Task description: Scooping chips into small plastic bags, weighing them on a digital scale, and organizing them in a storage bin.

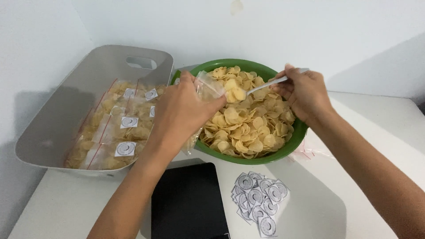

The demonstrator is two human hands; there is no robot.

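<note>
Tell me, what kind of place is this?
Probably a home snack-packing spot. A green bowl full of chips, a grey tub of filled bags, and a pile of stickers sit on a white table.

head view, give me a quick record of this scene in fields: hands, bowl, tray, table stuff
left hand: left hand holds a clear plastic bag open over the bowl
right hand: right hand grips a spoon carrying chips toward the bag
bowl: green bowl heaped with pale round chips
tray: grey tray holding filled, labelled bags
table: white table with a pile of round-printed labels and a black slab
</note>
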